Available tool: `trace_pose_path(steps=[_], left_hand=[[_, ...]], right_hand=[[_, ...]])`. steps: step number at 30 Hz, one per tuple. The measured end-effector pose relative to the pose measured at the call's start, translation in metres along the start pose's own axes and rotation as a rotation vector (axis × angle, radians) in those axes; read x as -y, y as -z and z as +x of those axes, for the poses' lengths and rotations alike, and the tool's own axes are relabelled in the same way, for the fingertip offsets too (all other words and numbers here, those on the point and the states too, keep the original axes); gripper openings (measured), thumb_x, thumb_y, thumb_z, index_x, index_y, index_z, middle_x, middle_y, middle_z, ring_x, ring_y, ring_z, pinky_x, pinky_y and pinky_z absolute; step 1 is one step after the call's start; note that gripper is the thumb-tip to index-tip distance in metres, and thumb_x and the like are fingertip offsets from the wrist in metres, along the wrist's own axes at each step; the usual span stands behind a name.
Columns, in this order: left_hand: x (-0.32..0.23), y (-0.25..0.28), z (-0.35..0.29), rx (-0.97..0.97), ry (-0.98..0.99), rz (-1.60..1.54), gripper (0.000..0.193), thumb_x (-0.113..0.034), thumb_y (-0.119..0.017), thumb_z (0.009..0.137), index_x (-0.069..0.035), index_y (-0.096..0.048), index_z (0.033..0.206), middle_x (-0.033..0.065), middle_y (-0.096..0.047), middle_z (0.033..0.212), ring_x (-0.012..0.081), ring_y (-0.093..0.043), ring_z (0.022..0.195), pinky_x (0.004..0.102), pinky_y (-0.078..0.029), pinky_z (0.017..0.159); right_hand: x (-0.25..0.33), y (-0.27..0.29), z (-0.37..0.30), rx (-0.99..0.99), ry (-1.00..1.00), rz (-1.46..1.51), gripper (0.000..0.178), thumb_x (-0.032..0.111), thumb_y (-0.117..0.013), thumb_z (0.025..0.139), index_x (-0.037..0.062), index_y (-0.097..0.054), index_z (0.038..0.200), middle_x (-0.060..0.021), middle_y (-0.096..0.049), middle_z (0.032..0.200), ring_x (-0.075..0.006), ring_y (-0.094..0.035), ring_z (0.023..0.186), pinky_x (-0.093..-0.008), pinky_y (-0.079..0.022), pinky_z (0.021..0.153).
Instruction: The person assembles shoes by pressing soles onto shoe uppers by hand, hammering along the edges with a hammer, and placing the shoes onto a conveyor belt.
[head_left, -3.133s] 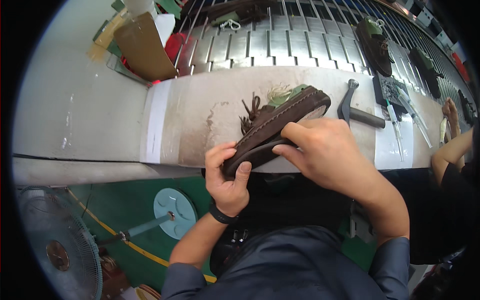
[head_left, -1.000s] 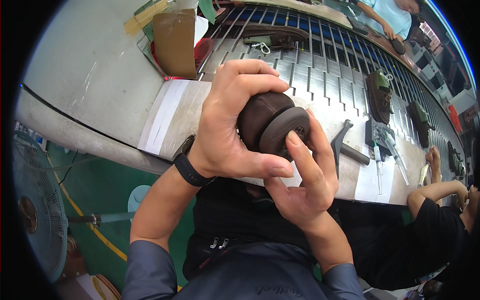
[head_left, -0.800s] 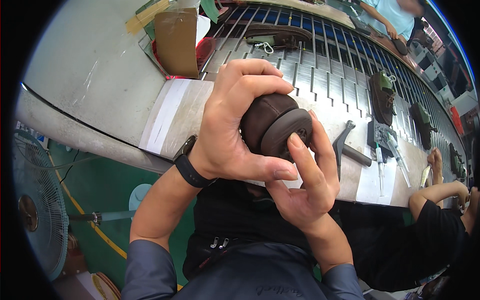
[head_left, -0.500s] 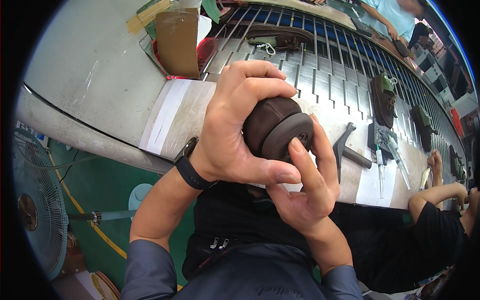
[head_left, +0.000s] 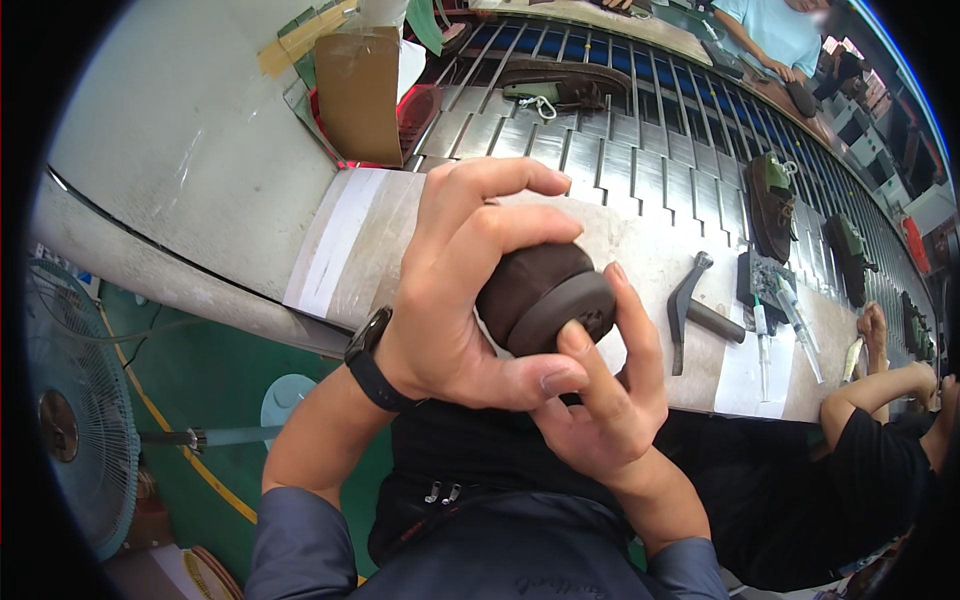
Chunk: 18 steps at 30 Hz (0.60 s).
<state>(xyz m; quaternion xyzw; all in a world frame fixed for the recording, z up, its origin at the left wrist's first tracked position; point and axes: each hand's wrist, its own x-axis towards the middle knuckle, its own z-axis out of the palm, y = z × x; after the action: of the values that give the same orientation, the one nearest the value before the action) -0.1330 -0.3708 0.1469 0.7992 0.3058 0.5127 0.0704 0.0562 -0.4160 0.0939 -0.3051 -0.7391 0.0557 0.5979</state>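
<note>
- Shoe [head_left: 545,300] points end-on toward the camera, long axis running away over the surface [head_left: 650,250].
- Left hand [head_left: 460,290] clenched around it; right hand [head_left: 600,400] fingers [head_left: 585,360] press its sole, probably the heel.

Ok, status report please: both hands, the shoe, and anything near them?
Left hand wrapped around brown shoe, heel end toward camera. Right hand supports from below, fingers on sole edge. Hammer lies on bench to the right, apart.

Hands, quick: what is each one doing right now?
Left hand: closed around the brown shoe, holding it.
Right hand: fingers pressed against the shoe's heel end, supporting it.
</note>
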Motion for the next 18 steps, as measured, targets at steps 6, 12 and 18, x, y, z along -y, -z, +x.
trace_pose_path(steps=[6,12,18], left_hand=[[-0.011,0.016,-0.006,0.129,-0.112,0.110,0.077,-0.067,-0.071,0.094,0.002,-0.062,0.127,0.0298,-0.060,0.134,0.0365,-0.061,0.117,0.0453,-0.053,0.095],[-0.028,0.025,-0.018,0.175,-0.030,0.152,0.056,-0.048,-0.067,0.100,0.001,-0.063,0.127,0.0241,-0.067,0.129,0.0356,-0.059,0.115,0.0483,-0.050,0.101],[-0.049,0.043,-0.043,0.159,0.122,0.138,0.047,-0.040,-0.063,0.097,-0.001,-0.063,0.124,0.0207,-0.069,0.124,0.0347,-0.058,0.115,0.0568,-0.048,0.109]], right_hand=[[0.007,-0.002,-0.012,0.015,0.053,-0.031,0.047,0.003,-0.087,0.075,0.0116,-0.079,0.120,-0.0340,-0.060,0.141,-0.0440,-0.068,0.121,-0.0459,-0.061,0.096],[0.013,-0.006,-0.017,0.005,0.094,-0.021,0.044,0.003,-0.086,0.076,0.0133,-0.080,0.119,-0.0330,-0.061,0.140,-0.0412,-0.068,0.119,-0.0432,-0.061,0.091],[0.023,0.002,-0.002,0.086,-0.179,0.418,0.048,0.003,-0.091,0.075,0.0015,-0.073,0.119,-0.0235,-0.069,0.126,-0.0353,-0.071,0.109,-0.0415,-0.060,0.091]])
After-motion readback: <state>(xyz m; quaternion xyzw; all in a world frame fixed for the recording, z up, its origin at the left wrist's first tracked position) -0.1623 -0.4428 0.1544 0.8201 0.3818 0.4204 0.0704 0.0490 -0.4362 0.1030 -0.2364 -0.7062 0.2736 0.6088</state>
